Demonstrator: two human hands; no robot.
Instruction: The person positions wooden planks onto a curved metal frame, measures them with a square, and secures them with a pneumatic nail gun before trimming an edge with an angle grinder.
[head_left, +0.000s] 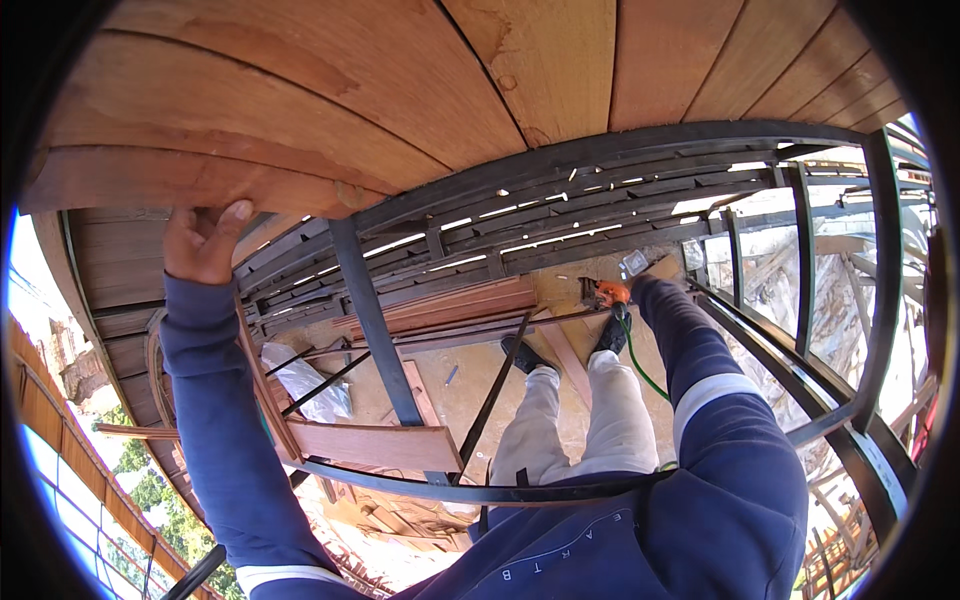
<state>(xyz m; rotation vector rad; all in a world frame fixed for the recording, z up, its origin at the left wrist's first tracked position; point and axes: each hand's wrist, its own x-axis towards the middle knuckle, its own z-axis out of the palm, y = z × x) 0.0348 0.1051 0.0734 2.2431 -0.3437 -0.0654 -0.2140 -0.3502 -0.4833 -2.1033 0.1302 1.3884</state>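
Overhead, reddish-brown wooden planks lie side by side above a dark metal frame. At the left, my left hand grips the lower edge of the nearest plank. Its thumb shows against the wood, while some fingertips are hidden behind the edge. My right arm reaches down and forward past the frame. At the end of its sleeve is an orange tool with a green hose. My right hand is mostly hidden there and appears closed on the tool; its fingers are not clear.
Dark metal posts and rails surround me, with a curved rail across my waist. Loose boards lie to the left, near clear plastic. My feet stand on a tan floor. Crumpled sheeting spreads beyond the right frame.
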